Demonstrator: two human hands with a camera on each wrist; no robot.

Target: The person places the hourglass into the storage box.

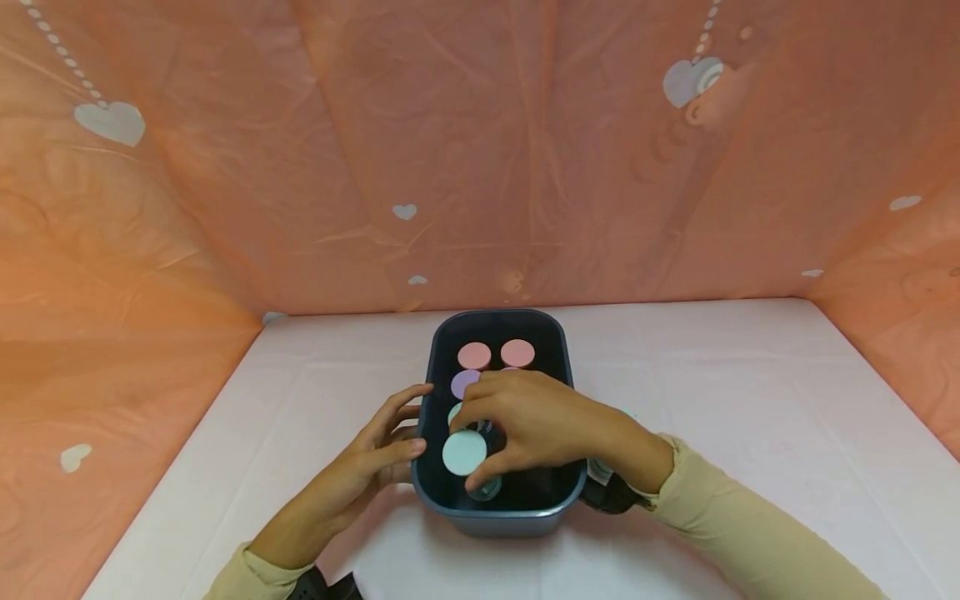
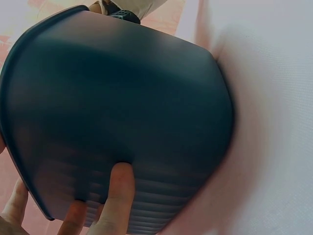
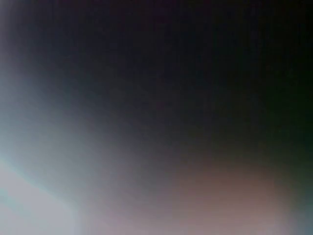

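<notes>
My right hand (image 1: pixel 525 425) is down inside the dark tub (image 1: pixel 558 333), fingers curled round a mint-lidded jar (image 1: pixel 465 452) at the near end. My left hand (image 1: pixel 375 462) presses flat, fingers straight, against the tub's outer left wall. Two pink-lidded jars (image 1: pixel 495 354) and a purple-lidded jar (image 1: pixel 463 382) crowd the far end. White table (image 1: pixel 750 400) lies open both sides; orange curtain (image 1: pixel 480 150) closes the back.
</notes>
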